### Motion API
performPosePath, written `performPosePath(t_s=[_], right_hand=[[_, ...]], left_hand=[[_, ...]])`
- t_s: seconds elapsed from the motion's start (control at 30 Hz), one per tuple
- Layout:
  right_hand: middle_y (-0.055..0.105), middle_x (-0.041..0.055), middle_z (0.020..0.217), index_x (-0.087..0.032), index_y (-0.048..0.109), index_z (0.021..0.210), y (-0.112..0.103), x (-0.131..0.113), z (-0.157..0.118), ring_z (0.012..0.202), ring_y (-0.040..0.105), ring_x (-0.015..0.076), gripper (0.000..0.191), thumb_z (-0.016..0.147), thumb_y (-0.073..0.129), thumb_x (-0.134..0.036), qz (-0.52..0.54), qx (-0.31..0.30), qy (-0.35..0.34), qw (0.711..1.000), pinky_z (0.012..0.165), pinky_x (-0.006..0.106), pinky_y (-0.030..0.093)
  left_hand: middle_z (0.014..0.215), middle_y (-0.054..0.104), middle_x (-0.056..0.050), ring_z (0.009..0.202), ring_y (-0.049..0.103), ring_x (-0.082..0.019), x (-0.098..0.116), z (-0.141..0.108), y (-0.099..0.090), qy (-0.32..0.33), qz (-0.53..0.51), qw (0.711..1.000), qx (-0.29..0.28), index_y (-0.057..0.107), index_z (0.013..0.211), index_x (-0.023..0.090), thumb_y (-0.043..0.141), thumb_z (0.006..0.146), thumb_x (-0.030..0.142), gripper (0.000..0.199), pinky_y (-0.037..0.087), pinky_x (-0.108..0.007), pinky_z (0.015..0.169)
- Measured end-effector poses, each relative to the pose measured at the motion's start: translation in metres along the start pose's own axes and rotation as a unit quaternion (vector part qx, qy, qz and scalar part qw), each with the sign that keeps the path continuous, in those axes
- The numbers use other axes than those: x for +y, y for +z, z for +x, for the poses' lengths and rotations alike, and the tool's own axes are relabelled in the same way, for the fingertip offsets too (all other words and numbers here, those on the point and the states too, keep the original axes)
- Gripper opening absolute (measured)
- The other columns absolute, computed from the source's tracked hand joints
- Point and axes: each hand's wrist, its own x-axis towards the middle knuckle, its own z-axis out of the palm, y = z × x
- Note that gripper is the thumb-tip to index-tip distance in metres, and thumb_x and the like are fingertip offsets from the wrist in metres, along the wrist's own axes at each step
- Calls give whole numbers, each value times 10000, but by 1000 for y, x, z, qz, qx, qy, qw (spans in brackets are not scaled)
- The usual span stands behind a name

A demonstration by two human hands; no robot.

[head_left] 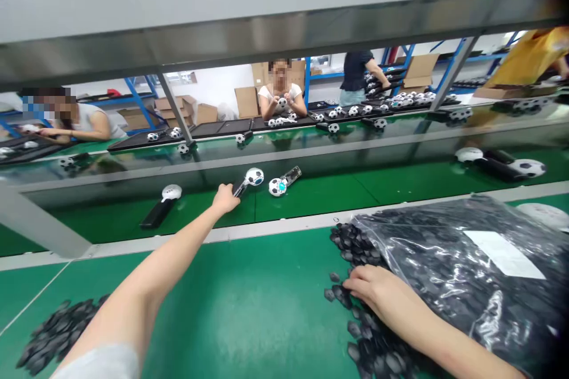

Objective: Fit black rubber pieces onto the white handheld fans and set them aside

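Observation:
My left hand point(226, 199) reaches out over the belt, its fingers closed around the black handle of a football-headed device point(254, 177). Just right of it lies a second football-headed device point(278, 186) with a blue-green spot on its ball and its handle's inside showing. My right hand point(373, 293) is at the loose pile of small black pieces point(377, 346), fingertips pressed together on a piece at the pile's edge. What lies under those fingers is partly hidden. A large clear bag point(448, 260) full of black pieces lies beside that hand.
Another heap of black pieces point(57, 331) is on the green bench point(240, 296) at left. More devices lie on the green belt point(338, 192), including one with a black handle point(159, 213). A metal post point(48, 222) stands at left. Several people are across the line.

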Motion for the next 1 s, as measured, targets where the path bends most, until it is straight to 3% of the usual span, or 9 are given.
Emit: performPosePath(t_s=[0.07, 0.17, 0.3, 0.43, 0.53, 0.67, 0.77, 0.83, 1.0], right_hand=[[587, 26, 776, -253, 657, 838, -2, -2, -1, 715, 548, 171, 251, 829, 443, -122, -22, 11, -23, 999, 626, 303, 452], [582, 44, 800, -225, 628, 961, -4, -7, -1, 759, 539, 177, 255, 843, 421, -133, 0, 24, -38, 999, 667, 307, 455], [571, 69, 869, -183, 606, 974, -8, -20, 5, 832, 536, 173, 252, 871, 376, -182, 80, 21, -27, 996, 738, 300, 455], [576, 55, 890, -186, 568, 972, -15, -36, 11, 805, 549, 153, 199, 861, 405, -205, 159, 20, -15, 987, 729, 285, 456], [586, 37, 837, -170, 550, 909, -20, -44, 14, 737, 551, 136, 120, 826, 471, -205, 200, 38, 19, 979, 666, 262, 456], [577, 32, 851, -181, 595, 880, -23, -51, 20, 777, 545, 118, 128, 822, 481, -181, 243, 57, -29, 968, 706, 238, 448], [572, 33, 871, -194, 603, 942, -19, -58, 26, 800, 541, 112, 172, 828, 477, -169, 265, 61, -62, 960, 731, 235, 443], [579, 31, 841, -176, 600, 904, -15, -64, 29, 774, 542, 113, 129, 811, 511, -171, 272, 57, -66, 958, 715, 233, 445], [589, 40, 865, -173, 612, 869, -7, -77, 31, 816, 538, 121, 125, 827, 495, -169, 268, 45, -135, 953, 735, 234, 438]], left_hand=[[1049, 551, -107, 895, 575, -229, -9, -39, -9, 41, 14, 999, 20, 455, 1156, 142, 545, 695, 171, 471, 450, -292, 712], [1120, 524, -83, 995, 525, -236, -16, -104, -12, 115, 45, 992, 18, 350, 1268, 202, 516, 730, 176, 565, 421, -311, 810], [1034, 528, -112, 908, 526, -255, -12, -179, 4, 227, 157, 961, 11, 285, 1320, 189, 477, 799, 276, 562, 439, -351, 751], [1097, 462, -143, 919, 507, -260, -13, -223, 23, 277, 189, 942, -8, 245, 1346, 187, 437, 831, 327, 567, 448, -365, 758], [1125, 435, -149, 943, 500, -256, -20, -239, 24, 307, 184, 933, -48, 248, 1348, 196, 411, 842, 287, 540, 451, -368, 777], [1155, 446, -115, 1006, 478, -263, -22, -242, 10, 321, 145, 930, -107, 251, 1344, 275, 462, 820, 345, 570, 433, -409, 830], [1329, 311, -126, 1201, 324, -315, -10, -232, 7, 304, 80, 945, -88, 220, 1355, 254, 580, 712, 468, 768, 351, -466, 945], [1384, 239, -130, 1257, 257, -302, 3, -222, 11, 289, 21, 953, -83, 189, 1366, 205, 621, 672, 449, 854, 316, -436, 996], [1345, 350, -60, 1160, 427, -228, 28, -212, 29, 296, -72, 940, -157, 238, 1347, 236, 547, 730, 261, 691, 404, -337, 939]])
